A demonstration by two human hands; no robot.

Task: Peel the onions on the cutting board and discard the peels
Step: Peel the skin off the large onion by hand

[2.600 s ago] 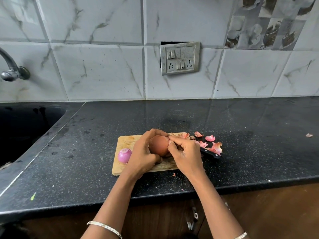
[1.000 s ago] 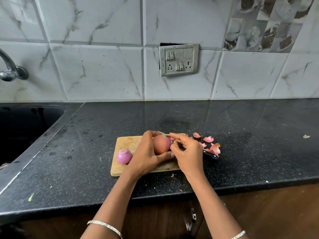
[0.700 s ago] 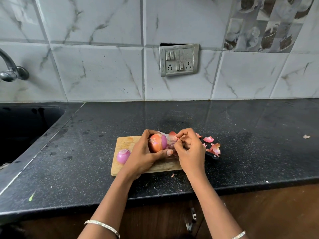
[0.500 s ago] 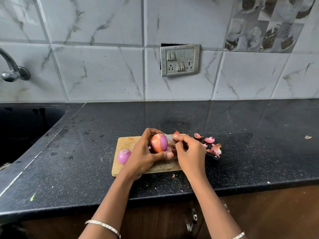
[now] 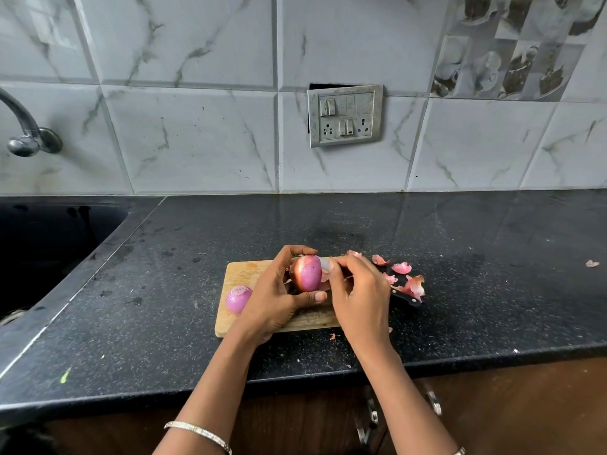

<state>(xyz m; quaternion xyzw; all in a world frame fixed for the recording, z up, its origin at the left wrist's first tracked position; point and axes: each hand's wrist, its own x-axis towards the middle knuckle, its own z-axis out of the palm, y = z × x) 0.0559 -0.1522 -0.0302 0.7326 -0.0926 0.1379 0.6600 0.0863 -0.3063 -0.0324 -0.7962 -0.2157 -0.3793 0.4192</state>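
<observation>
Onion half-peeled above cutting board, gripped in my left hand; my right hand pinches its skin, bare counter rightward.

Peels, perhaps knife, rightward.

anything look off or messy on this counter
Yes. Loose onion peels lie scattered on the black counter right of the cutting board, some over the knife handle. The switch plate hangs crooked, exposing a dark gap.
</observation>
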